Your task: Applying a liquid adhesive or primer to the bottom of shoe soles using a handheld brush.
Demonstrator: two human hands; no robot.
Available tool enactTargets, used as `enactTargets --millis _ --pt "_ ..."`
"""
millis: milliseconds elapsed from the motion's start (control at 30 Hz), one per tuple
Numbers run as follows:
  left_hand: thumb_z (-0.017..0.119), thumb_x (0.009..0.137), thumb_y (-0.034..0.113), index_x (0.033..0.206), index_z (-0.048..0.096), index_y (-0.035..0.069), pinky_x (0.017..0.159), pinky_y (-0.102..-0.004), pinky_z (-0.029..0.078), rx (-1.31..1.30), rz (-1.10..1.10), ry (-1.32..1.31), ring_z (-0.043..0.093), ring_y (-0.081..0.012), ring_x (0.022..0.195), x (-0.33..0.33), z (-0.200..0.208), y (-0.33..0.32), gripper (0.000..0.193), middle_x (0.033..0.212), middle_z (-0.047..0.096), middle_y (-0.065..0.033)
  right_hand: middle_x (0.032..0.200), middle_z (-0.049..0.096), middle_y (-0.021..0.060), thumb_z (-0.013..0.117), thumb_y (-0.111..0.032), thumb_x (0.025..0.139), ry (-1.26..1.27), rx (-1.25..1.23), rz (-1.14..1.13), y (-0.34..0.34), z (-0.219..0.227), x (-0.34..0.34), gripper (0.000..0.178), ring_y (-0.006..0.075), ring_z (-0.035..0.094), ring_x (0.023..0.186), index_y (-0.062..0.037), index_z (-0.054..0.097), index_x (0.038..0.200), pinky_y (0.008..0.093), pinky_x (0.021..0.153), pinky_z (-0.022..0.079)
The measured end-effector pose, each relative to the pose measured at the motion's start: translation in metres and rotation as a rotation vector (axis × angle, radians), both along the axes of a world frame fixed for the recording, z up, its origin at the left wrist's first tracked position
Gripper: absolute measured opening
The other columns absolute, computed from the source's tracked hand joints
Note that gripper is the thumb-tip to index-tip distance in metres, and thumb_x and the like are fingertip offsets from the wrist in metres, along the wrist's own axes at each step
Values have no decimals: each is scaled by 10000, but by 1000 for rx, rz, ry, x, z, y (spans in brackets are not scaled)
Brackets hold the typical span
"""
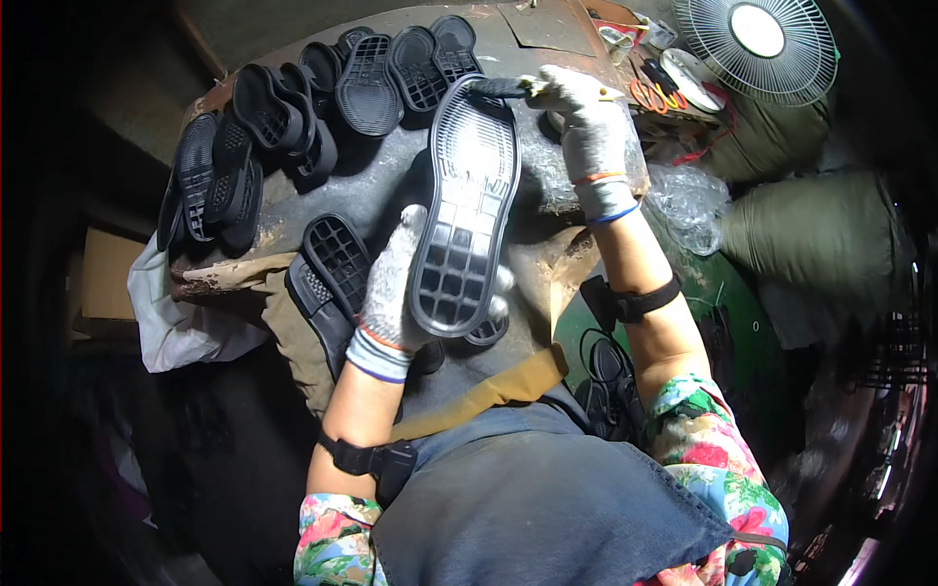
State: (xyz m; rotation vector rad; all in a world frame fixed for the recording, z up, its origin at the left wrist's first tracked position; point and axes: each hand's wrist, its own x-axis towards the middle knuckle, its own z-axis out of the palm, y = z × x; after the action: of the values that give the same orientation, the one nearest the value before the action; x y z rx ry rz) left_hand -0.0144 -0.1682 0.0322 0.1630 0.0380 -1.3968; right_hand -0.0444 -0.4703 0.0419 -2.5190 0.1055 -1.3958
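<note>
— My left hand [396, 293], in a speckled grey knit glove, cups the heel end of a black rubber shoe sole [464, 215] from below, fingers curled up around its edge.

— And the other?

— My right hand [576, 112], gloved the same, is closed on the toe end, where it also grips a small tool with a yellowish handle [535, 88] laid against the rim. I can't tell what kind of tool it is.

— How does the sole look?

— Long and dark, with its inner side toward me. A raised lip runs all round it. The heel half is a grid of deep square pockets, the forepart is ribbed with fine cross lines, and some moulded marks sit at the waist. It shines a little where the light falls.

— Where is it?

— Held up between both hands, above the worn, stained workbench [391, 186], heel toward me and toe away.

— What lies around it?

— Just beside my left hand, two more soles [332, 269] rest at the near edge of the bench. Farther off, a row of black soles [391, 68] fans along the far rim and down the left side. To the right there are orange-handled scissors [657, 95], a white wire fan [757, 44] and crumpled clear plastic [689, 200]. My dark apron [547, 508] fills the foreground.
</note>
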Motion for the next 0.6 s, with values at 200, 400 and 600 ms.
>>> enactTargets --millis 200,400,600 --pt "430 1045 624 1479 459 -88 811 -641 605 144 -101 -37 694 -561 978 11 -8 35 835 1196 637 -420 1078 754 122 583 140 785 50 -110 138 37 12 -2 482 294 736 1016 -97 719 1181 357 893 588" --pt "417 1049 628 1483 477 -23 911 -674 567 -162 -51 -45 668 -582 1051 7 -29 29 785 1251 633 -386 1084 762 102 670 -133 985 150 470 375 105 24 -36 221 159 728 967 -6 756 1145 281 873 566" --pt "331 1050 657 1469 507 21 979 -615 540 -72 166 7 656 -444 1152 7 -9 12 782 1306 654 -260 1063 765 84 713 -84 945 290 1308 548 155 45 -77 239 136 717 951 -3 733 1169 275 847 572"
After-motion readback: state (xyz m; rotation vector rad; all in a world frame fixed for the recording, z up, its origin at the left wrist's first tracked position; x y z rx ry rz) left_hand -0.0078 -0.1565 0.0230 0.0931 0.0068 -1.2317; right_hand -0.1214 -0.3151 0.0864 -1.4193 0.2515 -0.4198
